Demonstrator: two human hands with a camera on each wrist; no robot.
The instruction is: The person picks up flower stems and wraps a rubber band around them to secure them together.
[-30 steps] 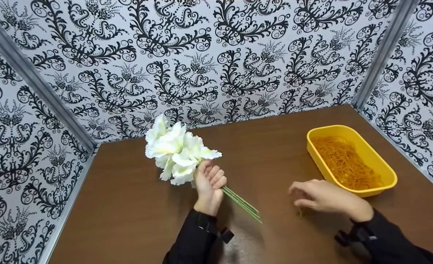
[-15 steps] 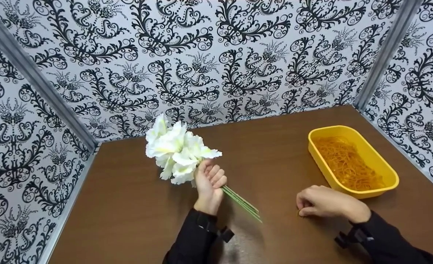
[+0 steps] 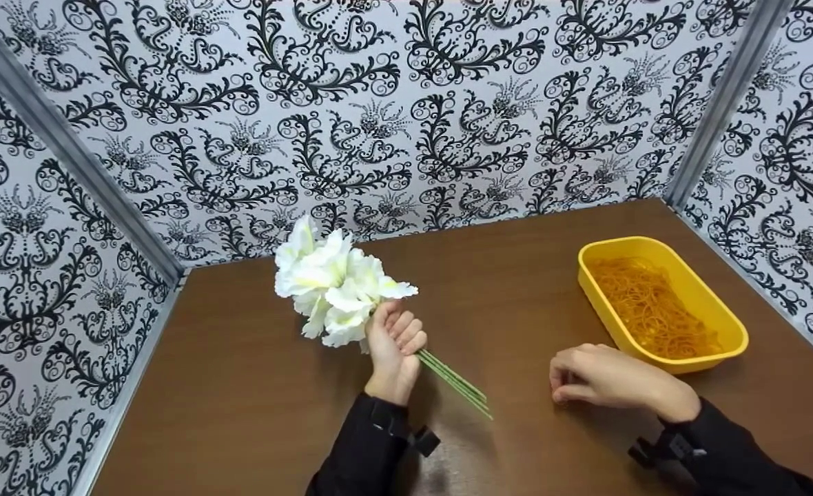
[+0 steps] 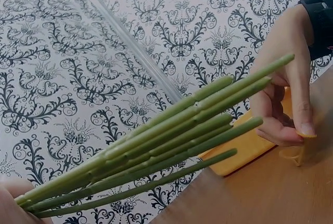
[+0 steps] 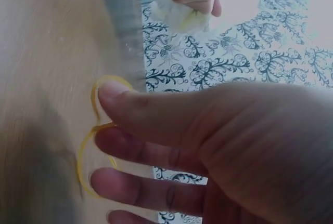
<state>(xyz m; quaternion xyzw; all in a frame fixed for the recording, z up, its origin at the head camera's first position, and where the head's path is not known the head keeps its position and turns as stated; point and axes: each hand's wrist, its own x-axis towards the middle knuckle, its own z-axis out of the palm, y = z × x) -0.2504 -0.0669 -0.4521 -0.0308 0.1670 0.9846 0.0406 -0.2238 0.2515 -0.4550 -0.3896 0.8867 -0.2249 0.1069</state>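
My left hand (image 3: 396,341) grips a bunch of white flowers (image 3: 337,282) just under the blooms. Their green stems (image 4: 156,146) stick out past the little-finger side, ends pointing toward my right hand. Low over the table in front of the yellow tub, my right hand (image 3: 610,379) holds a thin yellow rubber band (image 5: 102,126) at its thumb and fingertips. In the right wrist view the band loops past the thumb tip and hangs by the fingers, looking twisted in the middle. From the head view the fingers hide it. A gap separates the stems from the right hand.
A yellow tub (image 3: 592,286) full of loose rubber bands (image 3: 647,306) stands on the right of the brown table (image 3: 241,386). Patterned black-and-white panels (image 3: 351,124) enclose the table at the back and both sides.
My right thumb and fingers drew together on the rubber band, then the hand shifted slightly left. The left hand and flowers stay almost still.
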